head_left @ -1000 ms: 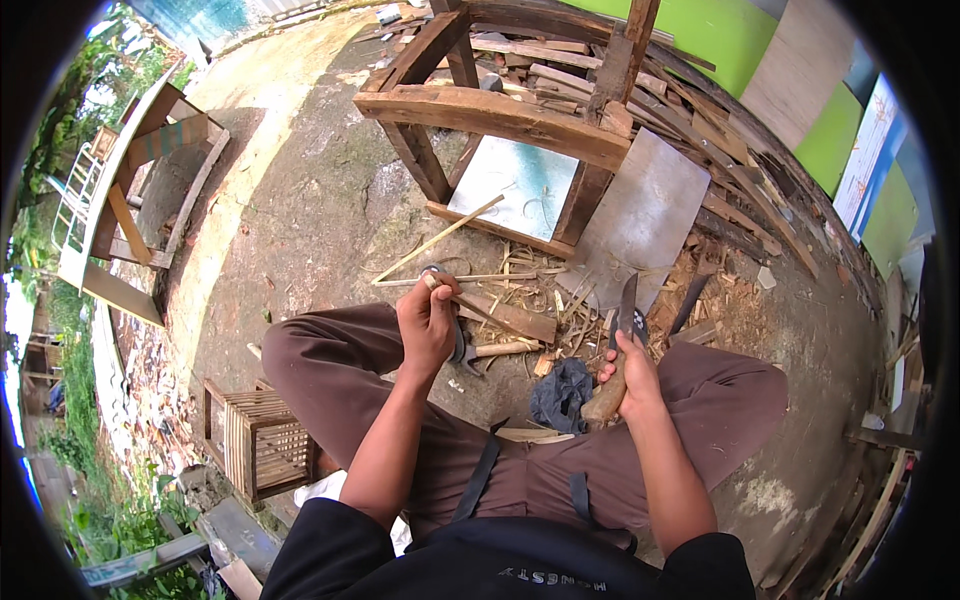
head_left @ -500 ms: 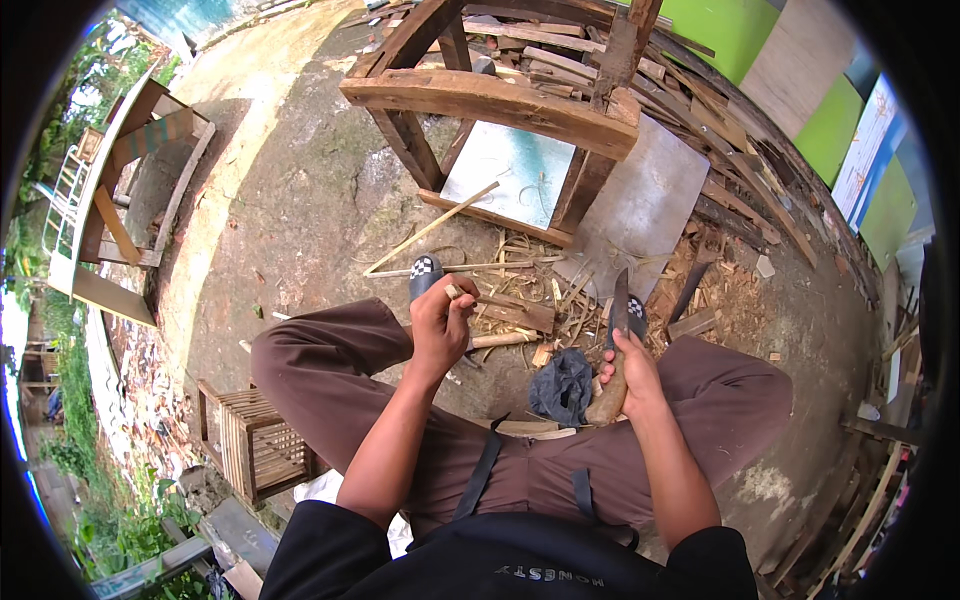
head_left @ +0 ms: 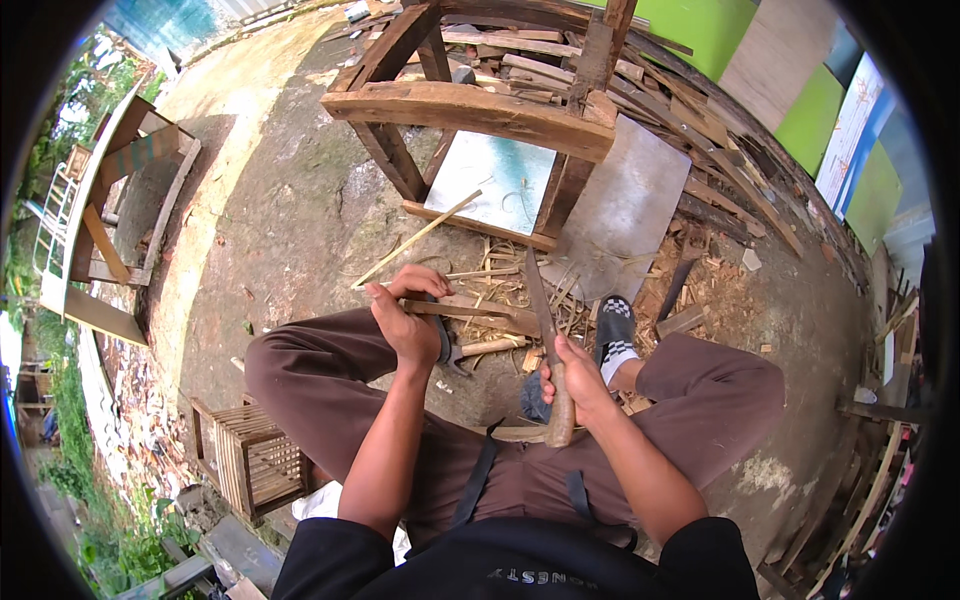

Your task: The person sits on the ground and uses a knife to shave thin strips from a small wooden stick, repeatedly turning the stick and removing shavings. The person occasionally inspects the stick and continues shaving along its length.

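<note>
In my right hand is a long knife, my fingers closed round its thick wooden handle. Its dark blade points up and away from me, passing the end of a wooden block. My left hand has its fingers curled about one end of a narrow wooden strip, with the thumb raised off it. The strip reaches right, over the block. Just below lies a hammer with a pale wooden handle. A dark plastic bag sits partly hidden behind the knife and right hand.
A heavy wooden frame stands ahead, with a thin pale stick leaning at its base. Shavings litter the concrete between my feet. Scrap wood is heaped at right, a slatted wooden crate by my left knee.
My right hand has moved left with the knife, its blade now nearer the strip. The left hand has shifted slightly left and turned, its thumb lifted away. The hammer shows more fully.
</note>
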Tool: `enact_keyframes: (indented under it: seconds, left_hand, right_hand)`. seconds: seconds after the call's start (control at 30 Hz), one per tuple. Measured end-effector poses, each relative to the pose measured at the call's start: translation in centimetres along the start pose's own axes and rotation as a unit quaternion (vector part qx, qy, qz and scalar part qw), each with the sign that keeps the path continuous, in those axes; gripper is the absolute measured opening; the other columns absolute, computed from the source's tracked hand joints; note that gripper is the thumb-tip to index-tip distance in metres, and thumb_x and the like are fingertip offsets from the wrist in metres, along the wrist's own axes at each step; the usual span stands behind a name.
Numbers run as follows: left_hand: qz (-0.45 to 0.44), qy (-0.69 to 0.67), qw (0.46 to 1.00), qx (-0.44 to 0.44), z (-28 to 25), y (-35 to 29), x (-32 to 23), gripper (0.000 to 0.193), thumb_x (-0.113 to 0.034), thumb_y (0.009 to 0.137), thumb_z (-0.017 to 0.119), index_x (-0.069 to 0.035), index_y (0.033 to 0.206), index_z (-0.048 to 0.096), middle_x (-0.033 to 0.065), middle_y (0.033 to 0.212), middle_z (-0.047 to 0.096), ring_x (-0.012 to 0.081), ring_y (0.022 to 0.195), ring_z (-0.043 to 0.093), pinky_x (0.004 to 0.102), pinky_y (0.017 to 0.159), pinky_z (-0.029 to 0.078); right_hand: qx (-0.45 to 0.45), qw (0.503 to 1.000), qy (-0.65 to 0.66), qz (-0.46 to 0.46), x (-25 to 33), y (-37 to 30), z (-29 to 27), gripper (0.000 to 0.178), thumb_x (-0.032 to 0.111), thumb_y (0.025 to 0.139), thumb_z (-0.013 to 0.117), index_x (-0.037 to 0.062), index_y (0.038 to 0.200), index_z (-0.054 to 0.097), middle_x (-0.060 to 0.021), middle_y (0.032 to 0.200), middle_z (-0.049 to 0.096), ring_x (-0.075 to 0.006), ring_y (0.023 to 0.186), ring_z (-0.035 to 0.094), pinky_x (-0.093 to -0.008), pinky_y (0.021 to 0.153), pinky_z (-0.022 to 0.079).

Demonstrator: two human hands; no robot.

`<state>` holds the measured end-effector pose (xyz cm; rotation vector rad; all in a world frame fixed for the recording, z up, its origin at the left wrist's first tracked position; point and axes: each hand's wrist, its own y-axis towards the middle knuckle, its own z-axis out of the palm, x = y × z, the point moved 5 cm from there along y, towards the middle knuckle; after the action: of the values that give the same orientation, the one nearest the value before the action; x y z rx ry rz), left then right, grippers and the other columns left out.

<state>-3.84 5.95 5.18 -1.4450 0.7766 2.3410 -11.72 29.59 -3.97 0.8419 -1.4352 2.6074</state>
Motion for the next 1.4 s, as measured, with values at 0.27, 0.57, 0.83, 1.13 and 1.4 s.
enact_keyframes:
  seconds: [0.27, 0.57, 0.83, 1.13, 1.4]
  left_hand:
    - [-0.04, -0.037, 0.998, -0.016, 1.5, -0.1, 0.6, 0.068, -0.039, 0.113, 0.028, -0.005, 0.054, 0.035, 0.0047, 0.049, 0.037, 0.0128, 0.044, 0.03, 0.0301, 0.044, 0.022]
    - [-0.065, -0.129, 0.988, -0.056, 0.7, -1.1, 1.2, 0.066, -0.036, 0.112, 0.026, -0.011, 0.052, 0.029, 0.0004, 0.048, 0.025, 0.0142, 0.047, 0.022, 0.0321, 0.051, 0.021]
    - [-0.041, -0.079, 0.993, -0.071, 0.3, -0.8, 0.6, 0.065, -0.038, 0.112, 0.026, -0.01, 0.053, 0.027, 0.0016, 0.047, 0.025, 0.0133, 0.046, 0.019, 0.0319, 0.048, 0.019]
    - [-0.02, -0.049, 0.995, -0.079, 1.2, -0.7, 0.4, 0.065, -0.04, 0.112, 0.026, -0.01, 0.054, 0.027, 0.0023, 0.048, 0.027, 0.0132, 0.045, 0.019, 0.0307, 0.047, 0.02]
    - [-0.015, -0.052, 0.994, -0.093, 0.3, -0.4, 0.5, 0.064, -0.041, 0.112, 0.026, -0.01, 0.056, 0.027, 0.0021, 0.048, 0.027, 0.0126, 0.045, 0.018, 0.0302, 0.046, 0.019]
  right_hand:
    - [-0.013, 0.928, -0.291, -0.233, -3.4, 6.8, 2.9, 0.045, 0.022, 0.109, 0.047, 0.0202, 0.154, 0.045, 0.0029, 0.069, 0.049, -0.0067, 0.061, 0.048, -0.0257, 0.058, 0.045]
    - [-0.038, 0.906, -0.313, -0.283, -6.1, 7.3, 2.2, 0.044, 0.028, 0.107, 0.052, 0.0181, 0.15, 0.05, 0.0026, 0.067, 0.049, -0.0075, 0.061, 0.046, -0.026, 0.058, 0.042]
    - [-0.068, 0.852, -0.396, -0.335, -4.5, 5.6, 4.0, 0.041, 0.028, 0.106, 0.049, 0.023, 0.146, 0.053, -0.0283, 0.087, 0.065, -0.0333, 0.074, 0.069, -0.0382, 0.069, 0.05]
    - [-0.09, 0.888, -0.38, -0.242, -5.7, 7.5, 2.9, 0.042, 0.025, 0.105, 0.051, 0.0232, 0.147, 0.052, -0.0186, 0.065, 0.049, -0.023, 0.056, 0.047, -0.0361, 0.059, 0.044]
    - [-0.096, 0.866, -0.403, -0.279, -5.5, 8.3, 3.4, 0.04, 0.027, 0.106, 0.05, 0.016, 0.145, 0.055, -0.0168, 0.079, 0.065, -0.0191, 0.067, 0.056, -0.0344, 0.067, 0.048]
